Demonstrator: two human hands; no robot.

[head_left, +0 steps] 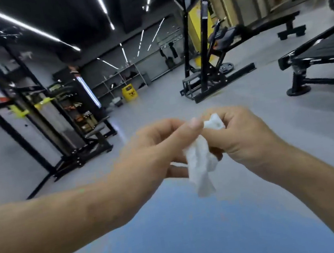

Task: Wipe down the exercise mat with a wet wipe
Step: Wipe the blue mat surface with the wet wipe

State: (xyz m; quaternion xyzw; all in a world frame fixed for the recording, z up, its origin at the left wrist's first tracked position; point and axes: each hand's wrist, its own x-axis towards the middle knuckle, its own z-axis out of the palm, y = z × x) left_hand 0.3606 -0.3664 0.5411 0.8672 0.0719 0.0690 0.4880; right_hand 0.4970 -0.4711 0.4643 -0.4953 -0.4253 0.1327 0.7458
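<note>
A crumpled white wet wipe [202, 164] hangs between both of my hands, held up in the air at the centre of the head view. My left hand [154, 150] pinches its upper part with thumb and fingers. My right hand [243, 134] grips the top of the wipe from the right, fingers curled round it. The lower end of the wipe dangles free. Below my arms lies the blue exercise mat [177, 233] on the grey floor, blurred and partly hidden by my forearms.
A black weight rack [38, 124] stands at the left. A black and yellow machine [206, 59] stands at centre back, and black benches [320, 55] at the right. A yellow floor sign [129, 93] sits by the shelves at the back wall.
</note>
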